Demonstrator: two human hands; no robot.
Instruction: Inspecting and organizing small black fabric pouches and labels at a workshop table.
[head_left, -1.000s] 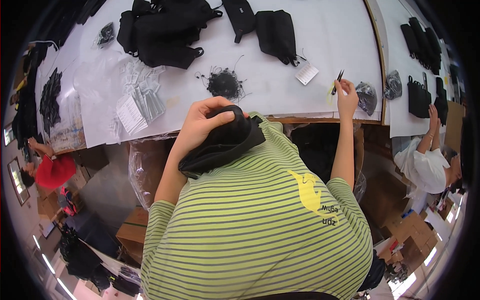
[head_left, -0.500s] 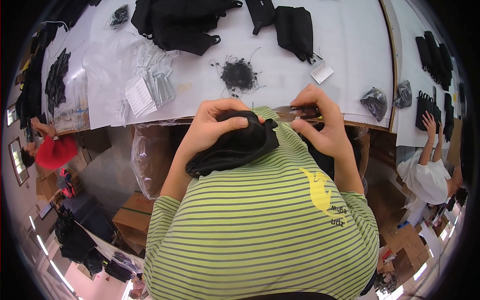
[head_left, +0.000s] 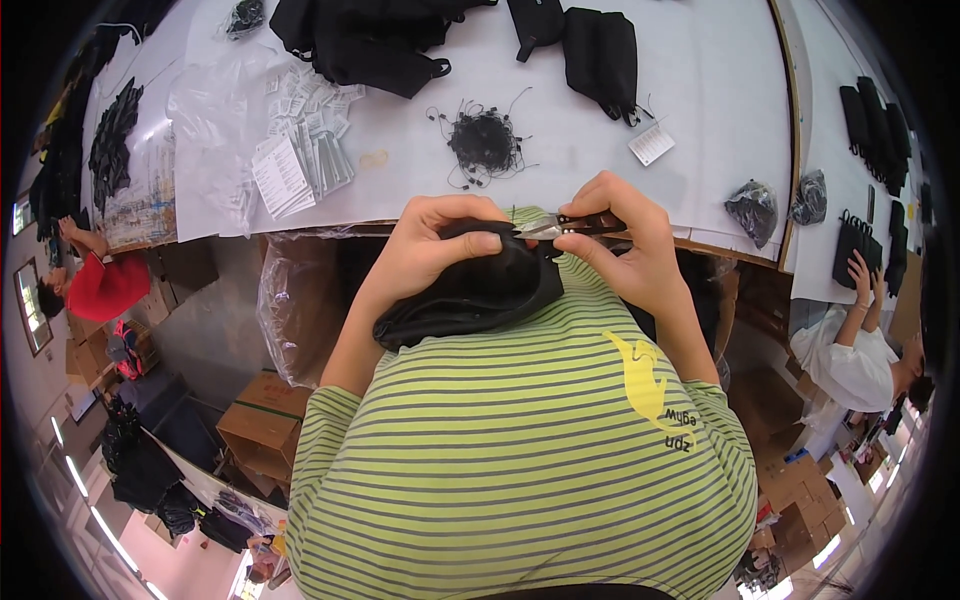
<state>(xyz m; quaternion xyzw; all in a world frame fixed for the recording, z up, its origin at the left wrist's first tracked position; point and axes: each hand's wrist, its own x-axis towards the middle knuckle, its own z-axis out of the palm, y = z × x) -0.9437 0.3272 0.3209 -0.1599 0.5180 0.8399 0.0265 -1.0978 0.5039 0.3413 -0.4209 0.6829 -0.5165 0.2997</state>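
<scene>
My left hand [head_left: 432, 252] is closed on a black fabric pouch [head_left: 455, 308], thumb on top, holding it against my front just below the table edge. In my right hand [head_left: 632, 235] is a pair of thread snips [head_left: 585, 225] with a dark body and shiny blades. The blade tips point left and meet the pouch's upper edge beside my left fingertips. A thin dark thread end seems to stand up there; whether the blades are closed on it I cannot tell.
On the white table [head_left: 400, 195] lie a tangle of black strings [head_left: 483, 138], a pile of white tags [head_left: 297, 165], several black bags [head_left: 600, 60] and one loose tag [head_left: 651, 144]. Cardboard boxes [head_left: 262, 415] stand below left. Other people work at far left [head_left: 105, 290] and right [head_left: 850, 350].
The snips in my right hand have come left, from apart from the pouch to its upper edge. My left hand keeps its hold on the pouch.
</scene>
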